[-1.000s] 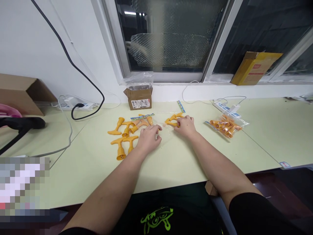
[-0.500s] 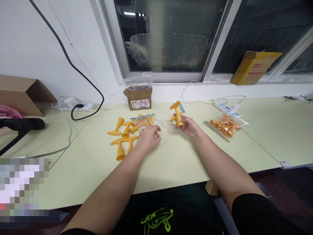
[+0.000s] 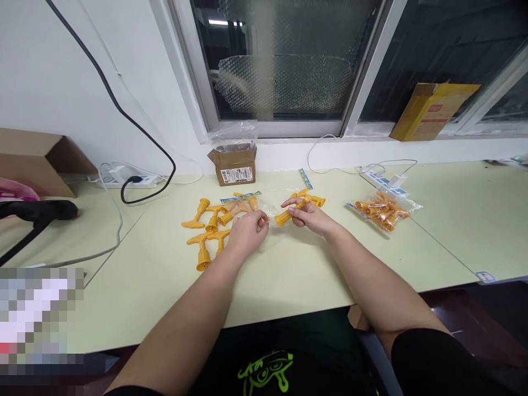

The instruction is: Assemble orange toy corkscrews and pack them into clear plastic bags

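Note:
My right hand (image 3: 311, 217) is closed round a yellow plastic T-handled piece (image 3: 284, 219), tilted with its flared end pointing left. The fingers of my left hand (image 3: 248, 230) are pinched together at a clear plastic bag (image 3: 268, 206) lying between the hands; a small yellow bit shows at the fingertips. Just behind my right hand another yellow piece (image 3: 318, 201) lies on the table. Left of my left hand are several loose matching pieces (image 3: 203, 256), some partly hidden by my forearm. A printed header strip (image 3: 241, 197) lies beyond them, and a second strip (image 3: 305, 179) beyond my right hand.
A filled clear bag of yellow pieces (image 3: 381, 212) lies to the right, by a power strip (image 3: 383, 184). A small open carton (image 3: 235, 166) stands against the wall. At left are a larger box (image 3: 31, 159), a black cable (image 3: 140, 127) and another power strip (image 3: 119, 179).
My right hand has tipped its yellow piece from upright to slanting, the flared end swinging left toward my left hand. My left hand has stayed almost in place.

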`<state>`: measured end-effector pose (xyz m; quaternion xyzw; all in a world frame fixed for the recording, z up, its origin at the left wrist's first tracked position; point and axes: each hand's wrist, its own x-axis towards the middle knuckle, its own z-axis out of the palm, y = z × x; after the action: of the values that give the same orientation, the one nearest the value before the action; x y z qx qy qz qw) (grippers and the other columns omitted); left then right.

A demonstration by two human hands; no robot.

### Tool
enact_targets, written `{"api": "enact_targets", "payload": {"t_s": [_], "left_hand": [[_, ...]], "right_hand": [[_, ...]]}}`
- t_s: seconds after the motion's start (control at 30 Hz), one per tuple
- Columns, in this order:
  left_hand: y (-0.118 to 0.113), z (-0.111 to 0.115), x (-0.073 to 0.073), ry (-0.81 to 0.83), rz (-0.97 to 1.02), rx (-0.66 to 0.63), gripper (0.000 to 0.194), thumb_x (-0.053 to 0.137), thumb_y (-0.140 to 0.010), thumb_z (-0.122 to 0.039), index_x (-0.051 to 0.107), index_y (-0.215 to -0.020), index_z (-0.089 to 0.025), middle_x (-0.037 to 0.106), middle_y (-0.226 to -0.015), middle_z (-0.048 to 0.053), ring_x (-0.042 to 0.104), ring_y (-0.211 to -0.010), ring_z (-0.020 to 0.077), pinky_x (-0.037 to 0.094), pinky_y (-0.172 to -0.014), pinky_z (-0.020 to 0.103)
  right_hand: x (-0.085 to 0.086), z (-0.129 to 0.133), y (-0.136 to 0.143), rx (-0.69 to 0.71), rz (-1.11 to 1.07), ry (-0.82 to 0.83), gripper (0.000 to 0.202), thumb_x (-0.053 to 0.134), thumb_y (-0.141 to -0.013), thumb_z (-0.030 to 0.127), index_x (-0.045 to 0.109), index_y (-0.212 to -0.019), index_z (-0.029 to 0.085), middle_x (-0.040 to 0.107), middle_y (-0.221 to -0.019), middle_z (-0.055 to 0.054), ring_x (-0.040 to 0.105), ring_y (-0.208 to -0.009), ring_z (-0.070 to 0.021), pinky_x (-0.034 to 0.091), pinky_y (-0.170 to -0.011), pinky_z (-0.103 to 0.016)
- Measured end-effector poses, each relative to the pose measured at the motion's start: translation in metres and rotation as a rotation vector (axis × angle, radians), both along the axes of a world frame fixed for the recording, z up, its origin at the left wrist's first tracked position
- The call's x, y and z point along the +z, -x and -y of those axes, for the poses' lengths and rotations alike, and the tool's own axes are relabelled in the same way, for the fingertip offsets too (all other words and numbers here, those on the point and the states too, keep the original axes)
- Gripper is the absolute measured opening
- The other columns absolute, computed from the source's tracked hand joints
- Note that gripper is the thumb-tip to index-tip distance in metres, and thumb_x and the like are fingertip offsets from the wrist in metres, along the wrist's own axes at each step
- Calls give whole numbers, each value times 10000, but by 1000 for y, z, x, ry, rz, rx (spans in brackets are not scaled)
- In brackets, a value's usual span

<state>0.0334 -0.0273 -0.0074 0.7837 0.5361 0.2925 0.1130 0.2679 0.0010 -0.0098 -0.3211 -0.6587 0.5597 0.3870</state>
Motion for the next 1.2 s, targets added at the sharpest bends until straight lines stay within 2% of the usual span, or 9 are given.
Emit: {"api": "enact_targets", "payload": {"t_s": [0.13,0.3,0.37,0.5,0.63,0.83,0.93,1.1,1.2], "left_hand": [[2,-2,-3,26,57,2,108,564,-881,-240,666,-915,-235,681,-777,13,621,-762,204,406,-657,309],[4,-7,-5,112,221,6,127,572,-855,-244,669,-932,-216,668,-784,4,601,-695,170,433,-645,293],[4,-9,-6,110,286,8,127,588,-852,-262,671,-931,-207,671,-789,6,604,-690,165,447,-646,291],[4,-11,-7,63,375,33,152,599,-876,-312,687,-921,-196,677,-785,14,619,-711,168,458,-629,281],[3,-9,-7,10,333,11,154,601,-891,-300,702,-933,-191,685,-784,16,605,-694,166,466,-654,295],[-3,-5,-7,-84,270,-115,141,601,-922,-260,717,-957,-189,722,-853,32,623,-761,182,479,-721,316],[-5,-3,-6,-157,280,-175,132,599,-934,-237,717,-970,-189,721,-861,34,631,-788,183,492,-771,327],[-8,3,-4,-212,242,-310,127,588,-959,-247,703,-972,-195,714,-910,51,640,-833,192,494,-791,342],[-12,8,-4,-217,204,-364,123,590,-964,-265,695,-964,-201,697,-872,48,630,-812,194,489,-770,344]], "right_hand": [[1,2,-8,201,-181,86,457,774,-863,442,601,-1208,197,625,-749,15,551,-655,-117,431,-610,-234],[-1,1,-25,709,-323,275,1003,935,-578,602,562,-1386,139,664,-1158,-134,684,-1008,-228,555,-879,-358],[-1,1,-28,733,-270,327,930,901,-645,603,587,-1378,125,648,-1214,-157,708,-1014,-253,577,-873,-372],[1,5,-21,597,-17,410,610,823,-819,335,607,-1372,194,639,-1288,-127,742,-1005,-227,593,-900,-378],[-2,11,-1,357,25,315,523,725,-909,310,562,-1398,220,642,-1335,-113,723,-1082,-191,553,-1020,-395],[-19,28,42,-60,419,-295,489,566,-983,224,475,-1462,181,660,-1328,-150,639,-1223,-260,482,-1093,-498],[-31,28,58,-150,584,-549,427,470,-998,169,513,-1421,122,602,-1400,-198,579,-1299,-265,452,-1122,-474],[-39,20,69,-213,785,-746,401,476,-970,136,578,-1357,143,586,-1401,-161,488,-1346,-268,366,-1185,-482],[-35,23,73,-312,998,-740,295,517,-973,199,647,-1237,173,603,-1314,-156,497,-1255,-298,402,-1124,-474]]}}
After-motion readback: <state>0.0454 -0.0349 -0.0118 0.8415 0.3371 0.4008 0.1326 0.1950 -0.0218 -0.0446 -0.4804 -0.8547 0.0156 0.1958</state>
